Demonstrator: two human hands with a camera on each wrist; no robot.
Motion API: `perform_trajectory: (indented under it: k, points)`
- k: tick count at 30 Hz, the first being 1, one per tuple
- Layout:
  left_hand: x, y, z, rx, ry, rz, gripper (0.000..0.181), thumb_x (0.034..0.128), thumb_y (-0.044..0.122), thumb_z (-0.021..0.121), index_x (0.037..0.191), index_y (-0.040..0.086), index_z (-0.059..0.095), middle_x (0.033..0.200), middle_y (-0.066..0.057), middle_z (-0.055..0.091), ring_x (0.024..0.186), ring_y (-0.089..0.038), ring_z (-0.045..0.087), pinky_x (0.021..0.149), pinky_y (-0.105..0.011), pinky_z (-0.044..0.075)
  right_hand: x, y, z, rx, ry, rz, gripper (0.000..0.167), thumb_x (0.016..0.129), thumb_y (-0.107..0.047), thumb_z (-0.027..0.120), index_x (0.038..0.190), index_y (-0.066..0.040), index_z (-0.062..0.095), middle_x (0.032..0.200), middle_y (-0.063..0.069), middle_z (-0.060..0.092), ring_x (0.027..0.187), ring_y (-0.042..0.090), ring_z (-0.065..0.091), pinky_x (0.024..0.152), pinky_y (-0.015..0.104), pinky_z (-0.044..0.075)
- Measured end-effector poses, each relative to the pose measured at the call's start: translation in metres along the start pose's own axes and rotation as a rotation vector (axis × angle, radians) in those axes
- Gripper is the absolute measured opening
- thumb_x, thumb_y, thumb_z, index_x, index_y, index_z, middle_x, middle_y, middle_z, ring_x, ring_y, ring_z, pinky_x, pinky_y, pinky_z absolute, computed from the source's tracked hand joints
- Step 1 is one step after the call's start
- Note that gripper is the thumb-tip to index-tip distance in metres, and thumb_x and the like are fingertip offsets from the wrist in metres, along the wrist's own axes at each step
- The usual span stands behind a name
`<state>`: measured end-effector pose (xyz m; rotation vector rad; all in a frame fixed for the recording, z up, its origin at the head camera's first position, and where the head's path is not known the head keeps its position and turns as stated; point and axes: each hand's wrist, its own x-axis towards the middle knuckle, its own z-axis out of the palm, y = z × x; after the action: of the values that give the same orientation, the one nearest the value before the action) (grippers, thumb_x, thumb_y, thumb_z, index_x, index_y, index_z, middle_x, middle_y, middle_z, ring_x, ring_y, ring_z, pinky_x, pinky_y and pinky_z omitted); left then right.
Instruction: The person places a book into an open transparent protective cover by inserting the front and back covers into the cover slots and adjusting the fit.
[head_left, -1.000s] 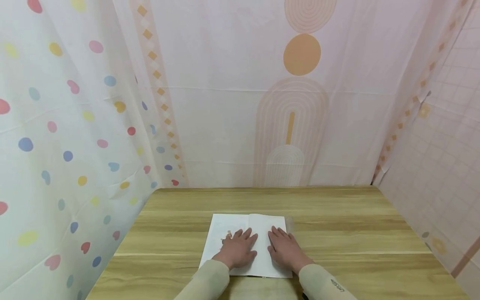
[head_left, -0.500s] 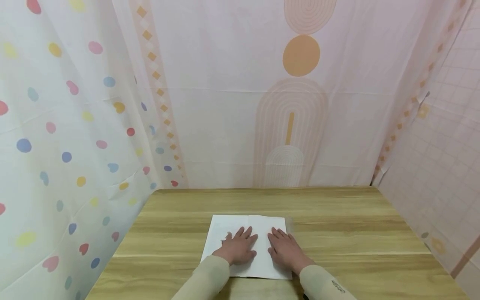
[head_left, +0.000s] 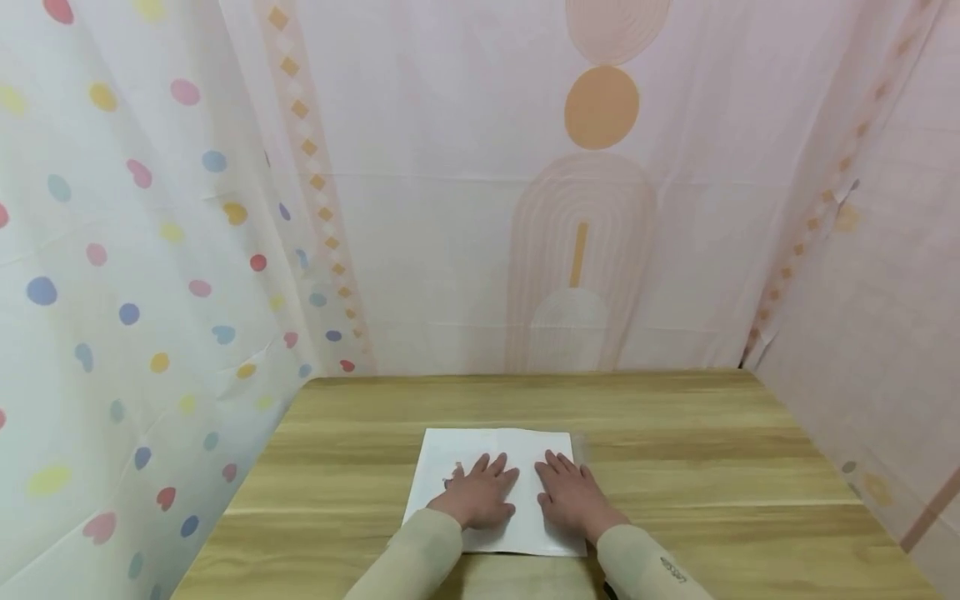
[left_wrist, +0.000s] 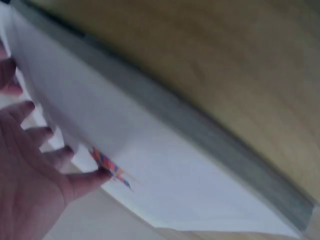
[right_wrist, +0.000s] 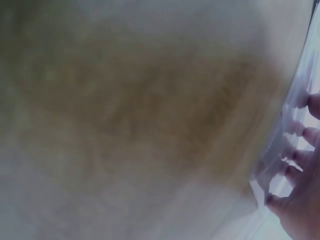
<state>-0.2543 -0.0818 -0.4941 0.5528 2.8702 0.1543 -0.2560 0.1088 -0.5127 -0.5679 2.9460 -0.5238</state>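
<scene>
An open book [head_left: 521, 529] with white pages lies flat near the front of the wooden table. My left hand [head_left: 477, 493] rests with spread fingers on the left page, close to the fold. A small coloured picture [left_wrist: 107, 162] on that page shows beside its fingertips in the left wrist view, and the book's thick page edge is visible there too. On the right page, my right hand [head_left: 573, 497] lies with its fingers extended. In the right wrist view its fingertips touch the page near a clear, shiny edge [right_wrist: 277, 145]. The text under both hands is hidden.
The wood-grain table [head_left: 690, 467] stretches beyond and to both sides of the book. A pale patterned curtain [head_left: 435, 250] hangs behind it, a dotted one [head_left: 180, 333] on the left and a checked one [head_left: 885, 333] on the right.
</scene>
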Motion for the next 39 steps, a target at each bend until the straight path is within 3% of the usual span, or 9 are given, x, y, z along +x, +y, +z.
perform_trajectory:
  k: [4,13,18,27,39]
  points:
    - [0.000,-0.004,-0.001,-0.043,-0.021,0.002,0.065,0.0907,0.041,0.065,0.149,0.019,0.046,0.160,-0.010,0.030,0.147,-0.031,0.026,0.112,-0.064,0.023,0.002,0.000,0.000,-0.020,-0.012,0.004,0.050,0.099,-0.024,0.055,0.144,-0.004,0.048,0.154,0.019,0.037,0.142,0.039,0.032,0.111,0.066,0.022]
    - [0.004,0.002,0.004,0.023,-0.007,0.025,0.065,0.0911,0.045,0.062,0.149,0.019,0.047,0.160,-0.010,0.031,0.146,-0.031,0.027,0.111,-0.064,0.025,0.012,-0.008,-0.009,-0.042,-0.082,0.087,0.055,0.090,-0.014,0.066,0.140,0.001,0.049,0.152,0.023,0.039,0.140,0.042,0.034,0.109,0.064,0.028]
    - [0.004,0.002,0.002,0.036,-0.016,0.015,0.065,0.0910,0.046,0.062,0.149,0.020,0.047,0.160,-0.009,0.031,0.146,-0.029,0.027,0.112,-0.062,0.025,0.014,-0.009,-0.010,-0.041,-0.070,0.076,0.055,0.089,-0.013,0.067,0.139,0.003,0.049,0.150,0.025,0.040,0.139,0.044,0.035,0.109,0.061,0.032]
    - [0.004,0.000,0.000,0.010,-0.027,0.018,0.067,0.0896,0.046,0.064,0.149,0.020,0.047,0.160,-0.010,0.030,0.147,-0.030,0.026,0.112,-0.063,0.024,0.017,-0.006,-0.005,-0.004,-0.092,0.084,0.054,0.091,-0.013,0.063,0.141,0.001,0.047,0.153,0.024,0.036,0.141,0.044,0.032,0.112,0.061,0.027]
    - [0.004,0.001,-0.002,0.050,-0.007,0.023,0.065,0.0896,0.047,0.063,0.148,0.021,0.049,0.159,-0.010,0.033,0.146,-0.030,0.029,0.110,-0.064,0.028,0.019,-0.004,-0.010,-0.010,-0.067,0.060,0.052,0.090,-0.012,0.063,0.139,0.002,0.049,0.151,0.025,0.039,0.139,0.045,0.035,0.110,0.062,0.029]
